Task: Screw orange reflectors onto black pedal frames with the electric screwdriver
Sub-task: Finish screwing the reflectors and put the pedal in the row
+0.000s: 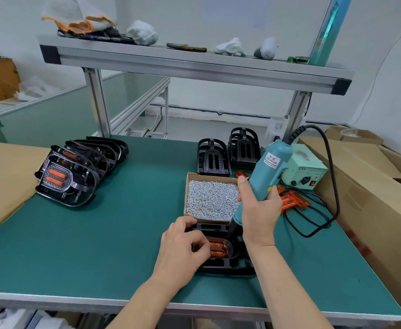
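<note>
Pedal frame [218,267] lies flat on the green mat [123,222], near the front edge, just in front of the screw box [211,198]. Judged stiff moulded plastic, light, likely to skate on the mat under the driver's push; best pinned down at its rim or through the reflector, clear of the bit. Orange reflector [218,249] sits in the frame's middle; probably thin and brittle, could crack if a screw is over-driven. Left hand [182,243] is on the frame's left side, fingers curled, pinching down on the reflector's left end; whether a screw is held there, cannot tell. Right hand [258,210] is wrapped round the lower barrel of the electric screwdriver [269,172], tool tilted, black nose down at the reflector's right end, bit tip hidden. Cord runs right toward the power box [306,172]. Look: frame black, open-ribbed, curved outer bar; reflector glossy amber-orange, two ribbed oblong lobes. Finished pedals [76,172] lined up far left; bare frames [213,157] stacked behind the box; loose reflectors [292,200] to its right
</note>
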Action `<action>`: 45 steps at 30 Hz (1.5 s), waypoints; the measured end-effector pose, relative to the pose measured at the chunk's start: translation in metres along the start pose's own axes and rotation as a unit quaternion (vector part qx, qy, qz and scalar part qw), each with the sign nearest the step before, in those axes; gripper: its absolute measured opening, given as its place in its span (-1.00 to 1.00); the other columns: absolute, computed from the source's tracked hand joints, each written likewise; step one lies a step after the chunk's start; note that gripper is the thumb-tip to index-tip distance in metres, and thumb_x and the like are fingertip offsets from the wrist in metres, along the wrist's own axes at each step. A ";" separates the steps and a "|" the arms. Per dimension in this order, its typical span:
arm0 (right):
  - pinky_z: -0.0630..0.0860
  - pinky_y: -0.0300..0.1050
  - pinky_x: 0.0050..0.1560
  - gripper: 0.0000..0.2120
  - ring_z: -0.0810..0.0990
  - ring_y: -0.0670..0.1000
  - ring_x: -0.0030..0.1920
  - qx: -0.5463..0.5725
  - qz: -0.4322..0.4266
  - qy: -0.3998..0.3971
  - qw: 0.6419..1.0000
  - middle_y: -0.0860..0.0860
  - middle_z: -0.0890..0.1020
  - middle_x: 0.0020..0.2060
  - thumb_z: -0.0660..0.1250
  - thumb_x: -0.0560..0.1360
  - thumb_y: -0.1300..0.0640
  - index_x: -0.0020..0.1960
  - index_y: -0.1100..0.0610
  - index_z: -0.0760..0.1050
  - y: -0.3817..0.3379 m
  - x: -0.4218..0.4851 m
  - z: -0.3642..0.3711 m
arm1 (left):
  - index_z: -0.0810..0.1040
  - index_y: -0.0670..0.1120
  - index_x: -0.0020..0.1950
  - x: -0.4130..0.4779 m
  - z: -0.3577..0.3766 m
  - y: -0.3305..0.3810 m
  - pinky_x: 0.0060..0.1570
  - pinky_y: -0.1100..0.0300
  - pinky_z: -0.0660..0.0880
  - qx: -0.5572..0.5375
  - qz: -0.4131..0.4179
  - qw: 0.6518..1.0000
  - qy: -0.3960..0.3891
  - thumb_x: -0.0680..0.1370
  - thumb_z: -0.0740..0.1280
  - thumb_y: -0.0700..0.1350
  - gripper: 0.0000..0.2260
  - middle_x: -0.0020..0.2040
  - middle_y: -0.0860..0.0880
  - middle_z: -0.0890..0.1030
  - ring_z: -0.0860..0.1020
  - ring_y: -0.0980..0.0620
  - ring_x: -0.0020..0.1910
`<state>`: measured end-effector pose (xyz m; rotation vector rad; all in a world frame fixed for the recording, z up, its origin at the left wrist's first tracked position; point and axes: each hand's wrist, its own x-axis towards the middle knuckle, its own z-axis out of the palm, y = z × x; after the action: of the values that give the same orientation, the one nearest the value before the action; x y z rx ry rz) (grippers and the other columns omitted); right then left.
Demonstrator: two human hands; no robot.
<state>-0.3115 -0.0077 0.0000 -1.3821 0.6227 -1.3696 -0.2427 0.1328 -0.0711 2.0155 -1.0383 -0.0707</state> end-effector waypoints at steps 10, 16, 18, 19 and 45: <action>0.45 -0.23 -0.35 -0.65 0.48 -0.04 -0.39 0.040 -0.012 -0.072 0.997 -0.01 0.52 -0.43 0.50 0.37 -0.08 -0.18 0.20 0.53 -0.005 0.012 0.004 | 0.63 0.07 -0.27 -0.001 0.001 0.001 0.22 0.04 0.32 0.005 -0.005 1.000 0.007 0.43 0.46 -0.06 -0.91 0.15 0.18 0.42 0.38 0.11 0.19; 0.48 -0.25 -0.35 -0.74 0.50 -0.08 -0.42 0.097 0.065 -0.011 0.993 -0.02 0.54 -0.44 0.52 0.37 -0.01 -0.12 0.10 0.51 0.001 0.024 0.016 | 0.65 0.10 -0.28 -0.001 -0.002 0.001 0.27 0.06 0.26 -0.013 -0.014 1.000 -0.002 0.46 0.46 -0.08 -0.87 0.16 0.16 0.43 0.35 0.12 0.23; 0.48 -0.20 -0.32 -0.72 0.50 -0.08 -0.41 0.118 0.126 0.029 0.984 -0.03 0.53 -0.45 0.51 0.39 -0.03 -0.09 0.10 0.49 0.006 0.026 0.016 | 0.66 0.13 -0.27 0.001 -0.007 0.004 0.26 0.08 0.28 -0.058 -0.023 0.998 0.016 0.47 0.47 -0.10 -0.85 0.12 0.19 0.46 0.37 0.14 0.21; 0.47 -0.17 -0.29 -0.72 0.50 -0.09 -0.41 0.124 0.156 0.042 0.979 -0.05 0.54 -0.45 0.51 0.42 -0.05 -0.09 0.09 0.49 0.009 0.027 0.016 | 0.66 0.14 -0.26 0.004 -0.010 0.005 0.24 0.08 0.30 -0.075 -0.026 0.996 0.034 0.47 0.47 -0.11 -0.84 0.09 0.20 0.48 0.40 0.15 0.19; 0.66 0.02 0.02 -0.79 0.66 0.00 -0.18 0.209 0.406 0.100 0.884 0.10 0.62 -0.08 0.37 0.62 0.01 0.02 0.16 0.47 0.027 0.036 0.010 | 0.58 0.10 -0.18 0.114 -0.017 -0.010 -0.03 0.12 0.20 0.325 0.037 0.943 -0.066 0.52 0.30 -0.05 -0.89 -0.22 0.11 0.60 0.37 0.02 -0.04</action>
<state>-0.2871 -0.0455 -0.0085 -0.5137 0.8538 -0.8742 -0.1548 0.0679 -0.0327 2.5838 -1.3449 0.2095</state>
